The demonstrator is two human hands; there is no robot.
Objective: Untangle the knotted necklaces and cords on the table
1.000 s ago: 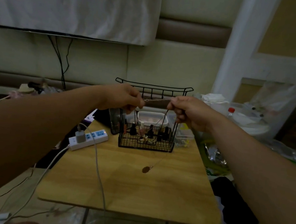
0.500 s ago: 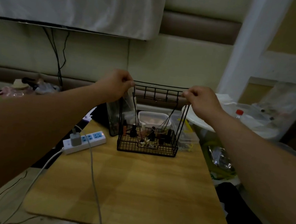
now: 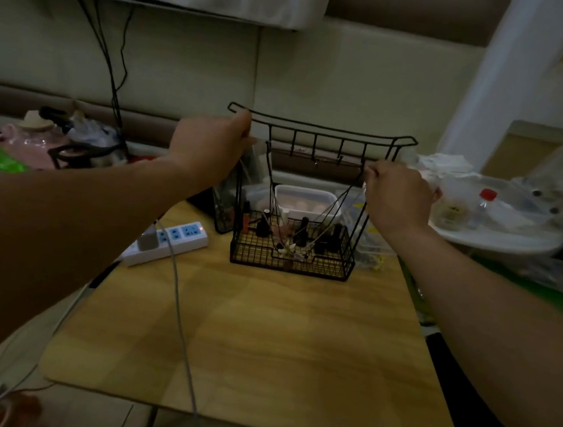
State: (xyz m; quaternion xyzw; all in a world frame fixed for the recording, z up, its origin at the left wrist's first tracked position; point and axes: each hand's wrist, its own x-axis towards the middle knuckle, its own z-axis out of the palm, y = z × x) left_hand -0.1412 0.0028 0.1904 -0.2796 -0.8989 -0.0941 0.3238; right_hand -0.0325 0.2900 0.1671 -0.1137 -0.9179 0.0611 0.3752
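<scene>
Two hands: our left hand (image 3: pixel 210 148) and right hand (image 3: pixel 398 197) pinch one cord (image 3: pixel 334 208) in curled fingers; it sags between them into one rack (image 3: pixel 315 129).

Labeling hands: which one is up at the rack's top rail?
The left hand, fingertips at the left end of the rack's top rail; the right hand is lower, pinching cords.

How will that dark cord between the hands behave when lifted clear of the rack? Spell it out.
Probably floppy: the dark cord sags in a V from the left hand and right hand. Likely light, since pinching fingers alone carry it. It may snag: its low end hangs among small bottles in the wire rack.
</scene>
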